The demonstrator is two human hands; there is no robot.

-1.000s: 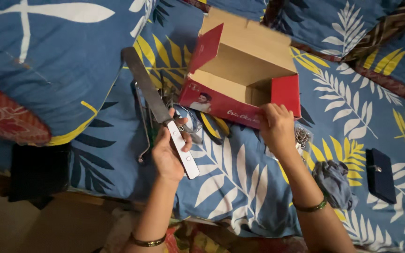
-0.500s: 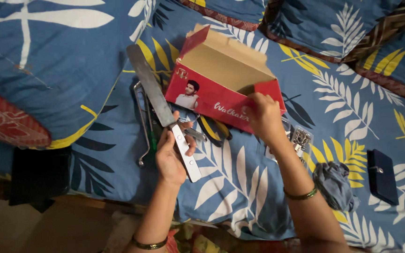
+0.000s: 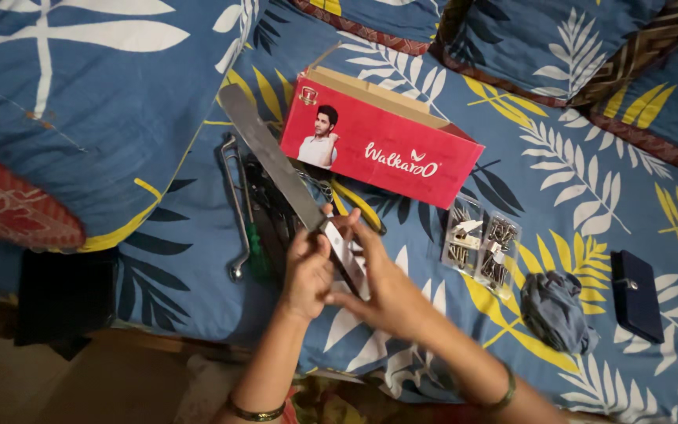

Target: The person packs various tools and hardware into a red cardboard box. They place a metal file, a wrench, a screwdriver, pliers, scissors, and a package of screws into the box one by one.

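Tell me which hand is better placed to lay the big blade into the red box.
Left, probably. The left hand grips the blade's pale handle, its tip already beside the red box. The right hand only touches the handle from the side.

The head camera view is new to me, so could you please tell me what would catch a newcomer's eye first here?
The long grey blade of a large knife stands out first, slanting up to the left at centre, its pale handle gripped by the left hand and the right hand together. Just right of the blade, a bright red cardboard box lies on the blue leaf-print bedsheet. A clear compartment case of small metal hardware sits below the box.
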